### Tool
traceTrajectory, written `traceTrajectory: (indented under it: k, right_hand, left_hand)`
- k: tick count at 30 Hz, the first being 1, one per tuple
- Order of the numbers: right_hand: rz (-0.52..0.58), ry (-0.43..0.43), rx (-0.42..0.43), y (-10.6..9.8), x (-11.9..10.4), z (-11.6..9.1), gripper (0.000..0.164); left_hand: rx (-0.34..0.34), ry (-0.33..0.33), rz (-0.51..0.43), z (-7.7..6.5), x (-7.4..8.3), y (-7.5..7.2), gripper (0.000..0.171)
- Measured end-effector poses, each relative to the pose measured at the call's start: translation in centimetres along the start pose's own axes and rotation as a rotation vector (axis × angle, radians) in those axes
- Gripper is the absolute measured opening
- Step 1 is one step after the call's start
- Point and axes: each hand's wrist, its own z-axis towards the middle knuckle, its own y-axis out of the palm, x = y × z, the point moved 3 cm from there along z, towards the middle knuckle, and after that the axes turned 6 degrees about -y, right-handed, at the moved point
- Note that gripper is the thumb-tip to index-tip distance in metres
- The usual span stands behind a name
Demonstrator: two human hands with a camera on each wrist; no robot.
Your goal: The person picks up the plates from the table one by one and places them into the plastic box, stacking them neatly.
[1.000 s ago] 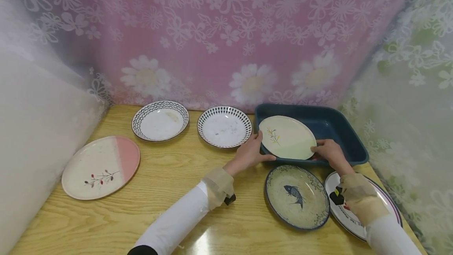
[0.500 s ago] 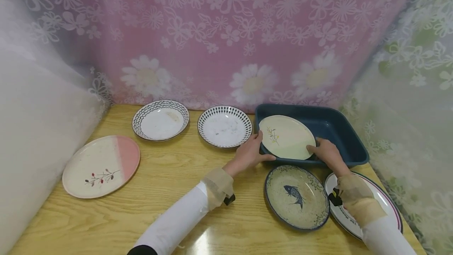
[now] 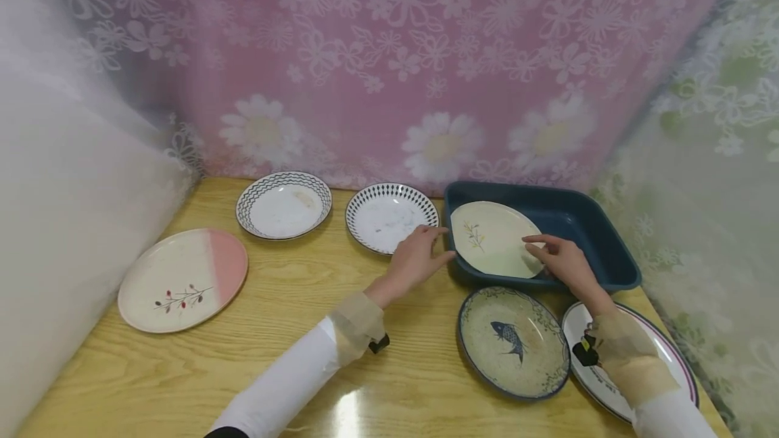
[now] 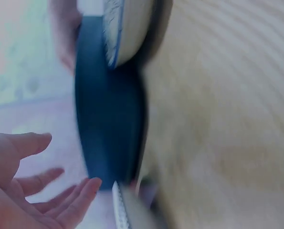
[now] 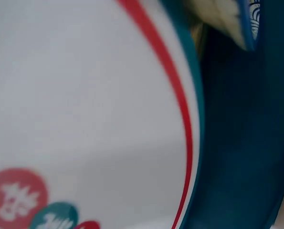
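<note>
A cream oval plate with a small twig drawing (image 3: 499,238) lies tilted in the left part of a dark blue rectangular basin (image 3: 608,242). My left hand (image 3: 416,259) is just left of the basin, thumb and fingers spread, beside the diamond-rimmed white plate (image 3: 389,218). In the left wrist view the same hand (image 4: 41,191) has nothing between its fingers. Over the oval plate's right edge hovers my right hand (image 3: 564,263), index finger and thumb apart. The right wrist view is mostly filled by a white plate with a red stripe (image 5: 94,95).
A fish-painted bowl (image 3: 514,343) stands in front of the basin, overlapping the white plate with printed lettering (image 3: 666,363) under my right forearm. Further left are a zigzag-rimmed plate (image 3: 284,205) and a pink-and-cream plate (image 3: 182,279). A pink floral curtain (image 3: 341,73) hangs behind the table.
Both hands have let go of the oval plate, which stays in the basin. The left hand has moved left off the basin rim; the right hand's fingers have come off the plate's edge.
</note>
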Motion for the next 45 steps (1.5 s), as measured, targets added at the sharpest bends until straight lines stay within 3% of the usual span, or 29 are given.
traceTrajectory:
  k: [3, 6, 13, 16, 20, 23, 26, 31, 35, 37, 41, 45]
  right_hand:
    - [0.059, -0.050, -0.025, 0.1, -0.1, -0.4, 0.040]
    - [0.107, -0.098, -0.082, 0.2, -0.1, -0.9, 0.032]
    - [0.128, -0.277, -0.236, 0.6, -0.2, -1.1, 0.018]
    - [0.151, -0.299, -0.270, 0.8, -0.3, -0.9, 0.015]
    - [0.185, -0.307, -0.292, 0.9, -0.5, -0.9, 0.014]
    - [0.177, -0.315, -0.296, 0.8, -0.6, -1.1, 0.014]
    - [0.116, -0.320, -0.282, 0.6, -0.9, -1.4, 0.014]
    - [-0.044, -0.308, -0.216, 0.6, -1.9, -2.0, 0.013]
    - [-0.153, -0.282, -0.166, 0.8, -2.9, -2.8, 0.014]
    - [-0.189, -0.274, -0.149, 0.9, -3.4, -3.1, 0.016]
    - [-0.217, -0.271, -0.131, 1.1, -3.9, -3.5, 0.018]
    - [-0.206, -0.257, -0.124, 1.3, -3.8, -3.7, 0.018]
  left_hand:
    - [0.082, 0.033, -0.065, -0.7, -1.4, -2.6, 0.029]
    - [0.137, 0.016, -0.127, -1.7, -3.0, -5.2, 0.021]
    - [0.237, -0.098, -0.187, -4.7, -8.5, -11.3, 0.019]
    - [0.297, -0.130, -0.181, -6.7, -11.6, -14.8, 0.022]
    - [0.372, -0.247, -0.119, -10.1, -16.2, -19.6, 0.030]
    - [0.390, -0.377, -0.037, -13.5, -19.8, -22.9, 0.040]
    - [0.369, -0.493, 0.038, -16.8, -23.3, -25.1, 0.049]
    - [0.296, -0.647, 0.085, -21.5, -27.8, -26.5, 0.059]
    - [0.218, -0.666, 0.111, -23.8, -29.6, -26.5, 0.062]
    - [0.151, -0.664, 0.125, -24.1, -30.0, -26.4, 0.064]
    - [-0.003, -0.666, 0.062, -23.9, -30.8, -26.1, 0.068]
    - [-0.079, -0.688, -0.140, -23.5, -31.7, -25.3, 0.062]
